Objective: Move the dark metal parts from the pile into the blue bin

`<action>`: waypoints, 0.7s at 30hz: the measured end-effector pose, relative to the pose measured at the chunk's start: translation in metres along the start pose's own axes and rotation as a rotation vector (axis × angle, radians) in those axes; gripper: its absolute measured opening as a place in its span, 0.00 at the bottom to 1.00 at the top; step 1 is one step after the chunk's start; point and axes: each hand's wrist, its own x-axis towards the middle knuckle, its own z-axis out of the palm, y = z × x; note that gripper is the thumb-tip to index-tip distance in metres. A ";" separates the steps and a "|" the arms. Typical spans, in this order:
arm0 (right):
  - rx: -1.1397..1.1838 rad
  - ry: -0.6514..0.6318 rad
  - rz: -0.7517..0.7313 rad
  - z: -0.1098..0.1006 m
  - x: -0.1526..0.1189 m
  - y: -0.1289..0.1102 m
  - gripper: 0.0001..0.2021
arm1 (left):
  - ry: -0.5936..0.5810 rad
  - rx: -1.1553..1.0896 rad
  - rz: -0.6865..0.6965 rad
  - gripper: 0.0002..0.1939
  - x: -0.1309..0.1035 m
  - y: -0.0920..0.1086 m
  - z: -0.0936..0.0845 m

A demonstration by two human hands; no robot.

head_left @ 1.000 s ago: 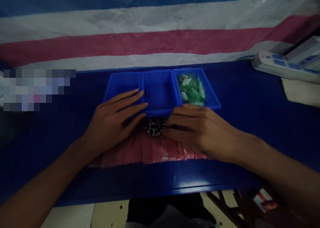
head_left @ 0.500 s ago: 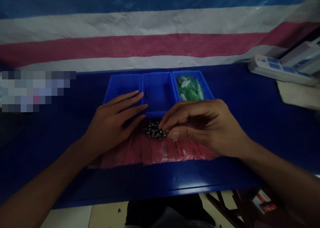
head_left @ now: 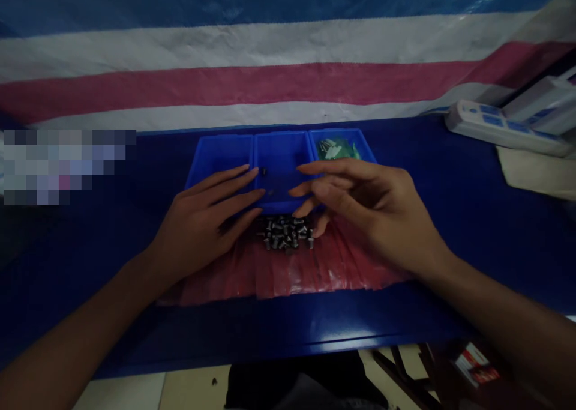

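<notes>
Resting flat, fingers spread and nothing gripped, the left hand (head_left: 204, 215) is laid on the red plastic sheet (head_left: 288, 272) beside the heap of small metal parts (head_left: 285, 235). The right hand (head_left: 360, 203) is held loose-fingered over the middle blue tray (head_left: 281, 164), seemingly letting go there.

No readable text, white power strip (head_left: 504, 128) at the worktop's far right corner, blue markings too blurred to read
</notes>
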 end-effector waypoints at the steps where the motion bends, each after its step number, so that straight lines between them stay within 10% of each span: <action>1: -0.132 -0.021 -0.085 0.000 -0.001 0.001 0.08 | -0.001 0.000 0.002 0.10 0.000 0.000 0.000; 8: -0.955 -0.519 -0.544 0.003 -0.008 0.017 0.11 | 0.014 -0.030 -0.025 0.10 -0.002 -0.001 0.000; 21: -0.821 -0.350 -0.612 0.002 -0.008 0.019 0.13 | -0.009 -0.016 -0.014 0.10 -0.001 -0.002 -0.001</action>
